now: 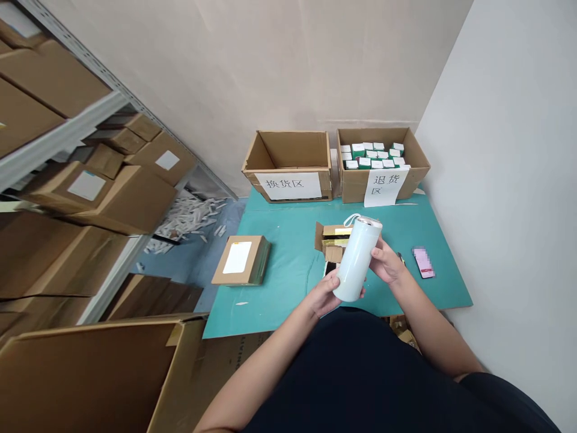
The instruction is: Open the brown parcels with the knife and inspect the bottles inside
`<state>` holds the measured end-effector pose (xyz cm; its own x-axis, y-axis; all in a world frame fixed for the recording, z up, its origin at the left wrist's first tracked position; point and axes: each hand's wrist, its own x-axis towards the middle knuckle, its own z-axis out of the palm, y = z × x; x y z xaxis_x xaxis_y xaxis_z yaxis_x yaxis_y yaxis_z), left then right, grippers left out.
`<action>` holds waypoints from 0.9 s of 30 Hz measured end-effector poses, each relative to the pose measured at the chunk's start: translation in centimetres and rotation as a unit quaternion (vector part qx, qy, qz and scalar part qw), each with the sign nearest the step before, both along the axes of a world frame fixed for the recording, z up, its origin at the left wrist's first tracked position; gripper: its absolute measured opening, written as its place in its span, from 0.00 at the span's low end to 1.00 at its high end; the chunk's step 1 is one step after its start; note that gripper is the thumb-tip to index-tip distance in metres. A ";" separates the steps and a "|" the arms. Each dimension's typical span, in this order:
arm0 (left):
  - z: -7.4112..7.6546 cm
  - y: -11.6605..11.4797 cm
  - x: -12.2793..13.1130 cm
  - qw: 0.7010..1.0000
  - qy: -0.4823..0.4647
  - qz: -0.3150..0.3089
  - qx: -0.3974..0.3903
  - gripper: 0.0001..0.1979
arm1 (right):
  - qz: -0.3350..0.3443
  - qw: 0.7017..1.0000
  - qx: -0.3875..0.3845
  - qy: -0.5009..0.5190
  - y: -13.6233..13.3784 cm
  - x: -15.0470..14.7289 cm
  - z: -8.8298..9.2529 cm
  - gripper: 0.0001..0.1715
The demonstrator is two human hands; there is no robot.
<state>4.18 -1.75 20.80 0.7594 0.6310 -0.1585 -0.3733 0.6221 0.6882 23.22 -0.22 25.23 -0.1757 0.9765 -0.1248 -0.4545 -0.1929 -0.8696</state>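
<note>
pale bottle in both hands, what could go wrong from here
The pale bottle is tilted between the left hand and right hand; its smooth-looking surface could slip. If dropped, it might hit the open small carton that it partly hides. The phone lies beside the right hand, so an outward swing could knock it.

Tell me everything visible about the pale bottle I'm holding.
The bottle is a smooth, glossy, pale blue cylinder, perhaps metal or plastic. Its top looks silvery, with a pale loop at one side. It is held tilted over the table, top leaning right. The left hand grips near the base; the right hand holds its side higher up.
</note>
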 end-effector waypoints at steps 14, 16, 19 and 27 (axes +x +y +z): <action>0.4 -0.5 0.0 1.000 -0.023 -0.002 -0.004 0.46 | 0.024 1.000 0.016 -0.009 0.1 -0.1 0.4 0.37; 0.3 -0.5 0.1 1.000 -0.022 -0.004 -0.005 0.46 | 0.024 1.000 0.009 -0.001 0.2 -0.1 0.2 0.35; -0.6 -0.3 0.5 0.996 0.043 0.077 0.033 0.42 | -0.028 0.999 0.022 -0.014 0.2 -0.6 0.0 0.34; -0.6 -0.3 0.0 0.999 -0.001 0.048 0.010 0.42 | -0.012 0.999 0.017 -0.037 -0.1 -0.4 -0.1 0.41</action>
